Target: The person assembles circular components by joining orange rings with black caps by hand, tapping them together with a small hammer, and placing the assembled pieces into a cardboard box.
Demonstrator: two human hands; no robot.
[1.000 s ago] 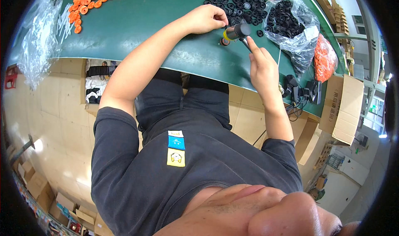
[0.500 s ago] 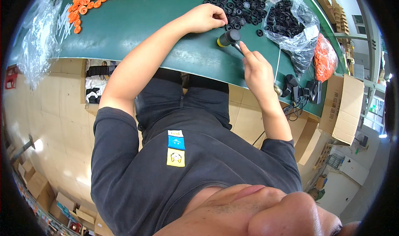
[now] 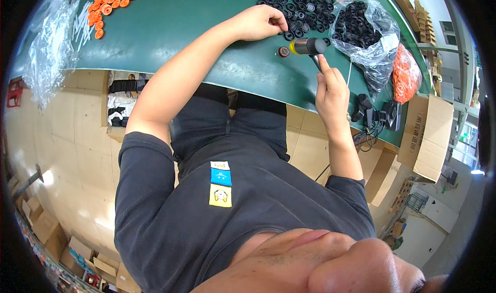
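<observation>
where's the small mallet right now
In the head view the mallet is upper right, above the green table, its handle in the right hand, just right of a small round part and below the black rings.

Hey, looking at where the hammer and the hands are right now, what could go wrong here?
1. The small mallet in the right hand hangs just beside the small black ring on the green table; an off-centre blow might flick the ring away.
2. The left hand rests at the pile of black rings, close to the mallet head, so its fingers may be struck.
3. The clear bag of black parts lies open nearby; a swing might snag it.
</observation>
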